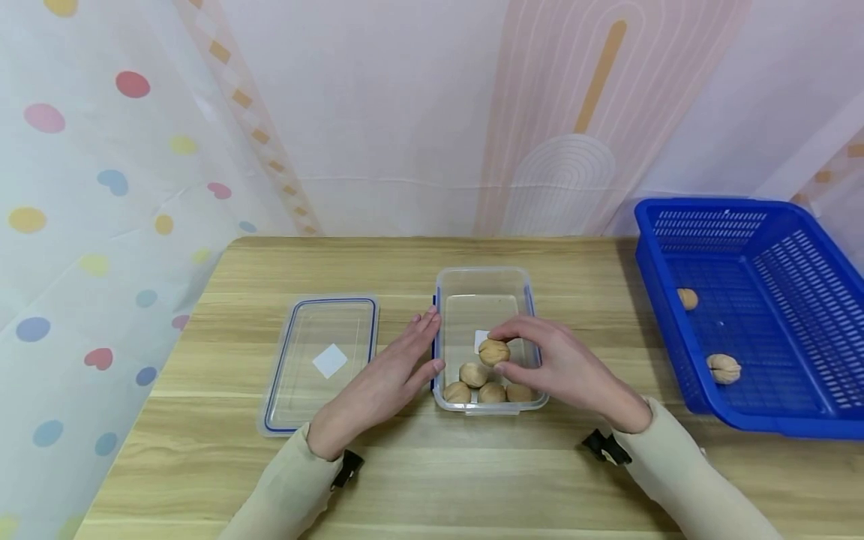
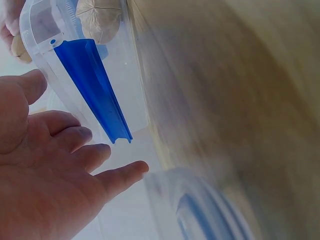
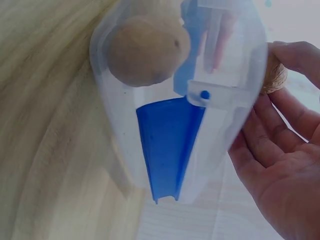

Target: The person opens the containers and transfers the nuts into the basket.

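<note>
I have my right hand pinching one walnut in its fingertips, just above the clear container. My left hand rests flat-fingered against the container's left wall, holding nothing. Four walnuts lie inside at the container's near end; it may be more, as my hand hides part of that corner. Two walnuts remain in the blue basket, well to the container's right. So I judge the filling mostly done. One lid lies on the table, left of the container, not yet on.
</note>
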